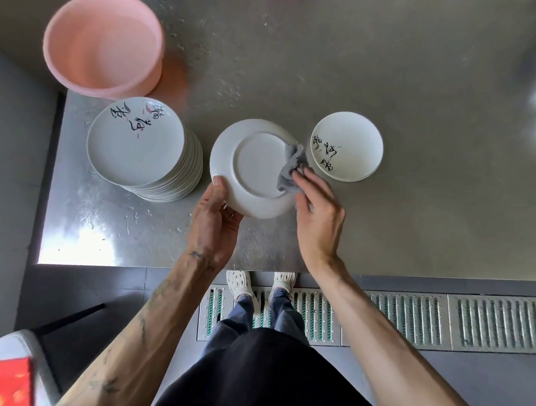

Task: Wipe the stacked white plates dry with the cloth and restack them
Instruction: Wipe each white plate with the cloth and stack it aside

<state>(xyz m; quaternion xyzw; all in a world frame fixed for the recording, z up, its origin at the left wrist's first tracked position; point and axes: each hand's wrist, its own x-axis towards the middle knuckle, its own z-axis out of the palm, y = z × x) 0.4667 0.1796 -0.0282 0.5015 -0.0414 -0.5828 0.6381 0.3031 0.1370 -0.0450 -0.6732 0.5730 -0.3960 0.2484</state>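
Observation:
My left hand (pixel 213 219) grips the near left rim of a white plate (pixel 253 168), which is held above the steel table with its underside up. My right hand (pixel 317 206) holds a grey cloth (pixel 291 168) against the plate's right rim. A tall stack of white plates (pixel 141 144) with black calligraphy on the top one stands to the left. A single white plate (pixel 348 145) with the same calligraphy lies face up on the table just right of the cloth.
A pink plastic basin (pixel 103 44) stands at the back left, behind the stack. The steel table (pixel 414 196) has its left edge beside the stack and its front edge near my wrists. Floor drain grates (pixel 419 316) run below.

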